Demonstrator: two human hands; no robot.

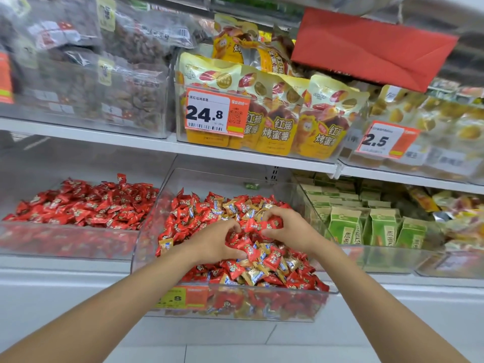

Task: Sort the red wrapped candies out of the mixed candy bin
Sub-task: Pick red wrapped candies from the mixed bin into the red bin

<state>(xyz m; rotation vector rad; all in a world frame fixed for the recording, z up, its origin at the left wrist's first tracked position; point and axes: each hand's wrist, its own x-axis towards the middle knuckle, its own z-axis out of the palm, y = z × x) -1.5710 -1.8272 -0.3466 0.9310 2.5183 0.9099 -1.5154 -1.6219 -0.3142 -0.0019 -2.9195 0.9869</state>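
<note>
A clear plastic mixed candy bin (235, 305) sits pulled forward on the lower shelf, filled with red wrapped candies (183, 213) and gold and blue wrapped ones (255, 275). Both my hands are in the middle of the pile. My left hand (213, 242) curls its fingers around a clump of red candies. My right hand (290, 229) faces it, fingers curled over red candies (272, 222) at the pile's top. To the left stands a second clear bin (68, 242) holding only red wrapped candies (86, 203).
Green snack packs (377, 229) fill a bin to the right. On the shelf above are yellow sweet-potato bags (277, 127) with a 24.8 price tag (216, 111), clear bags of dried goods (78, 82), and a red envelope (372, 48) hanging overhead. White shelf front below.
</note>
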